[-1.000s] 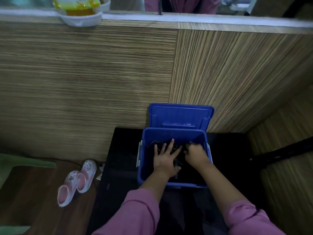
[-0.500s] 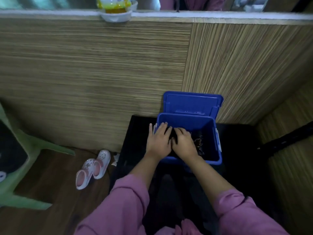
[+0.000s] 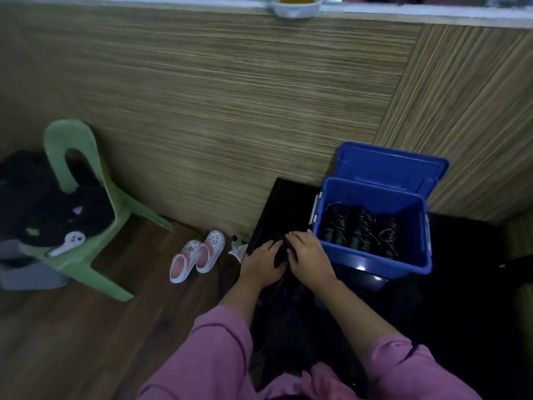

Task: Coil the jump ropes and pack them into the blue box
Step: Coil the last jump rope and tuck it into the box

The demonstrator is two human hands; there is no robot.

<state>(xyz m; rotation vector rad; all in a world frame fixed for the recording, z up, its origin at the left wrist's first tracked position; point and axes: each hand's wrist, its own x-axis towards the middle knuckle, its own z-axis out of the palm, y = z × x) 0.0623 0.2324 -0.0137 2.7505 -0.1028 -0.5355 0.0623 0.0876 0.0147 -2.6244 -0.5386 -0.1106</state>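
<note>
The blue box [image 3: 372,255] stands open on the black tabletop [image 3: 461,255], its lid [image 3: 389,166] tilted back against the wood-grain wall [image 3: 230,111]. Both hands work outside the box, just beside its left wall, over the tabletop's left portion. The left hand [image 3: 264,264] and the right hand [image 3: 310,256] meet over one dark object [image 3: 281,256]; it is too dim to identify, though it is probably a jump rope being gathered. Fingers of both hands curl onto it, so each hand appears to be gripping it.

Spatial relation for the next move: the box opening lies to the right of the hands and slightly farther from the person. The right hand is nearer the box, almost touching its left wall. The long axis of the held object cannot be determined.

Count inside the box: coiled jump ropes [image 3: 360,229] lie on the floor of the box, with about three dark handle-like cylinders [image 3: 357,226] standing side by side and thin cord loops across them. An exact rope count cannot be determined.

Count elsewhere: one green chair [image 3: 86,226], two pink-and-white clogs [image 3: 199,255] on the wooden floor [image 3: 86,342].
</note>
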